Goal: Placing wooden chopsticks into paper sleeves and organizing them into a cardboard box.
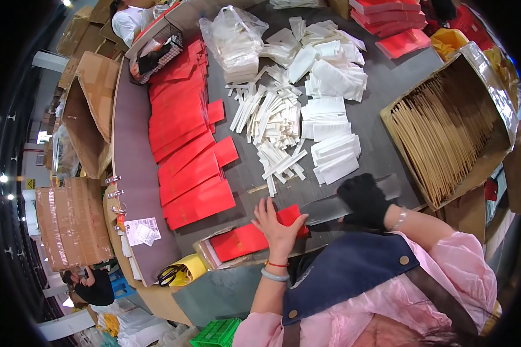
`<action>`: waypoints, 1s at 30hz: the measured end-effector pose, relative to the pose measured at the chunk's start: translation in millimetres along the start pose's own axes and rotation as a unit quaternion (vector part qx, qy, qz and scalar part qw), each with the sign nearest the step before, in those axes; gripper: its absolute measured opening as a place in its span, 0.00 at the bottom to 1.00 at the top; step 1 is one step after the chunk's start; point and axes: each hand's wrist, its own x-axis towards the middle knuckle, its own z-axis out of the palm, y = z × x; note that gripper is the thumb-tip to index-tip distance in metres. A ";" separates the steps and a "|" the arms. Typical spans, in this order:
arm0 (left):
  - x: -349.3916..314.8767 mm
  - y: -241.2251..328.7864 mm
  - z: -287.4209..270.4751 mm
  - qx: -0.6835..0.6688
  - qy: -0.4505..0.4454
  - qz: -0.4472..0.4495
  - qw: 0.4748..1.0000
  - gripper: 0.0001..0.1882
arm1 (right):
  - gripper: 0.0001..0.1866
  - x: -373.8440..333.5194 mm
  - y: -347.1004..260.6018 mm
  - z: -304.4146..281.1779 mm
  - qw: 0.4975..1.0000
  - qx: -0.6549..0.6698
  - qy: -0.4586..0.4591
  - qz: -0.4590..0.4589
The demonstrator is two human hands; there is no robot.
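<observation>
My left hand (pixel 276 227) is spread over a bright red paper packet (pixel 237 243), thumb and fingers apart, palm down. That packet lies in a shallow cardboard tray (pixel 205 254) at the table's near edge, and part of its red surface shows between my thumb and forefinger. To the right, my right hand (pixel 363 200) wears a black glove and rests over a dark, glossy translucent strip (pixel 324 209) on the table. Its fingers blend into the black glove, so their grip is hidden. Rows of red packets (pixel 200 199) overlap along the table's left side.
White paper strips (pixel 275 115) and white packet stacks (pixel 336 156) lie ahead. A carton of thin brown sticks (pixel 440 136) stands at right. Beyond are a clear bag (pixel 234 43) and red stacks (pixel 391 17). Scissors (pixel 171 274) sit in a yellow holder (pixel 192 270).
</observation>
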 end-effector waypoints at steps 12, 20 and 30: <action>110.6 13.7 -2.3 0.111 0.072 0.212 0.968 0.11 | 0.28 -26.1 60.8 -5.7 0.934 0.047 0.351 0.039; 95.4 39.4 4.1 -0.048 0.031 0.239 0.969 0.04 | 0.17 -180.4 205.0 12.0 0.780 0.066 0.491 0.383; 74.0 90.4 49.6 -0.009 0.012 0.283 0.959 0.16 | 0.20 -173.3 224.1 11.7 0.834 -0.067 0.329 0.438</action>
